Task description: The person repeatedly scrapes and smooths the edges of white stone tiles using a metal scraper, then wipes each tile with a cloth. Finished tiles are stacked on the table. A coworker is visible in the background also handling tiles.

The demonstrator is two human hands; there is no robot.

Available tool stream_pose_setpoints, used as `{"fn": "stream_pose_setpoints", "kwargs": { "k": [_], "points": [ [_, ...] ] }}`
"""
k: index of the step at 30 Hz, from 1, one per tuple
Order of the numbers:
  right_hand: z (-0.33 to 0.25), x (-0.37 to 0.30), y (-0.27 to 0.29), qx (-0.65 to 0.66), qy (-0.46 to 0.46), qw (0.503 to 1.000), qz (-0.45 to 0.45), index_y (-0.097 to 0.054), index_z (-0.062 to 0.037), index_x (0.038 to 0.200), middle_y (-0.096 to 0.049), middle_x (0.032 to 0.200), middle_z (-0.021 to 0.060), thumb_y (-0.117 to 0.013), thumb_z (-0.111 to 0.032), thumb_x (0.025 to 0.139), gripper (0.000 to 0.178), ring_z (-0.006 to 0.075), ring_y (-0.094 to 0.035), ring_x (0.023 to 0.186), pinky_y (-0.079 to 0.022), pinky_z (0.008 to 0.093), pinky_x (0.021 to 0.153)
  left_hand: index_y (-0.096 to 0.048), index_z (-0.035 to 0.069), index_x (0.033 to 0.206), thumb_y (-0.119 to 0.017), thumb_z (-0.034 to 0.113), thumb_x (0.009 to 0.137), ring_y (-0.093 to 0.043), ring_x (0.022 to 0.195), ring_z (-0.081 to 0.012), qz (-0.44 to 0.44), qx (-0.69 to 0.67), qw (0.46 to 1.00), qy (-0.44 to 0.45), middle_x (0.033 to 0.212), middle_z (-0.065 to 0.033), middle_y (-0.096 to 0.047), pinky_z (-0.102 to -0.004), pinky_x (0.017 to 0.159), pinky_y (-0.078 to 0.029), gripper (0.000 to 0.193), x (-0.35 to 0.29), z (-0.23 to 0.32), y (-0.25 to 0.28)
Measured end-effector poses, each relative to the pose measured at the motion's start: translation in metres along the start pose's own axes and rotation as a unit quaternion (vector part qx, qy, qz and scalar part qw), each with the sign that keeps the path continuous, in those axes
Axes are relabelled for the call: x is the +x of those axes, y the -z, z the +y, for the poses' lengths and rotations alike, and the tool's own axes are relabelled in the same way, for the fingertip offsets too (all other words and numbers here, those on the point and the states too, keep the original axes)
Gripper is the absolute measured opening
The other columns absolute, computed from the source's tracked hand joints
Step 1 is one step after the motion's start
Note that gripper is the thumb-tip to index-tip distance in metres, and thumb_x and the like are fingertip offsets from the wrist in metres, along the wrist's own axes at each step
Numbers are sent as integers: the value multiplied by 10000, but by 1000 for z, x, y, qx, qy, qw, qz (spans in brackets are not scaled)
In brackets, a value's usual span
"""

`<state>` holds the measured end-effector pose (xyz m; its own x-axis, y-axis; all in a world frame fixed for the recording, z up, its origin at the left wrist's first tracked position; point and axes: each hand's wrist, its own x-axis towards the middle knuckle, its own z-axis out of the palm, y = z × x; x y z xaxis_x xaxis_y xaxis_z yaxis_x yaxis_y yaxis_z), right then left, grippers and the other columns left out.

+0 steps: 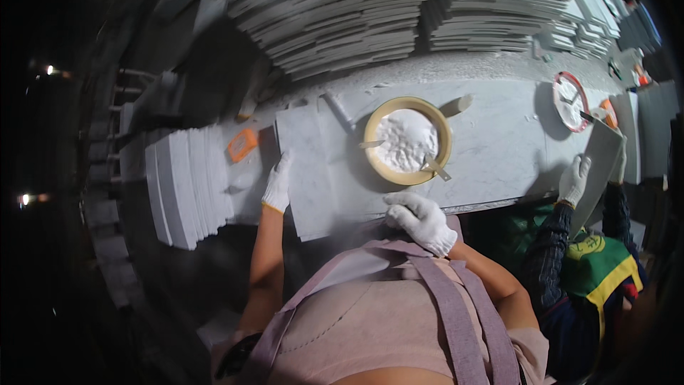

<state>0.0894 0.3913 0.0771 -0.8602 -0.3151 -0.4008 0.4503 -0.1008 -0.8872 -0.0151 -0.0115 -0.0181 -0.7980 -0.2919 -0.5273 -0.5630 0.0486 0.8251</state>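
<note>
My left hand, in a white glove, holds the left edge of a pale marbled tile, which lies at the front of the bench and juts past its edge. My right hand, also gloved in white, is closed with curled fingers in front of the bench; whatever is in it, if anything, is hidden. Just beyond it stands a yellow bowl of lumpy white paste or powder. A flat scraper rests on the bowl's near right rim, and another flat handle on its left.
Upright tiles and an orange block stand at left. Stacked slabs line the back. At right, a co-worker's gloved hands hold a grey panel near a red-rimmed bowl. The bench is pale marbled stone.
</note>
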Motion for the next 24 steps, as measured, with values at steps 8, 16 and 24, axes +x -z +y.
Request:
{"fn": "stream_pose_setpoints", "kwargs": {
  "k": [8,16,24],
  "points": [
    [-52,52,-36,-74,77,991,-82,-700,-103,1313,-757,1169,119,-630,-331,1038,364,234,-736,1038,-560,362,958,-627,-10,1382,-481,506,1095,-671,1198,-282,4,84,996,-38,1336,-162,-694,-413,1041,-517,609,18,-5,10],
    [-100,77,-112,-120,221,943,-217,-724,-133,1227,-745,1029,166,-670,-385,988,352,347,-715,1009,-543,434,918,-696,29,1239,-500,488,1084,-695,1080,-347,101,442,887,-91,1195,-191,-730,-448,952,-537,523,-49,36,10],
    [-23,65,-73,-231,118,931,-257,-713,-121,1262,-766,1121,142,-636,-421,1036,383,336,-730,1040,-556,442,934,-755,93,997,-504,472,1069,-686,881,-446,206,588,769,-142,970,-233,-734,-510,776,-539,460,-67,78,-20]
  ]
}}
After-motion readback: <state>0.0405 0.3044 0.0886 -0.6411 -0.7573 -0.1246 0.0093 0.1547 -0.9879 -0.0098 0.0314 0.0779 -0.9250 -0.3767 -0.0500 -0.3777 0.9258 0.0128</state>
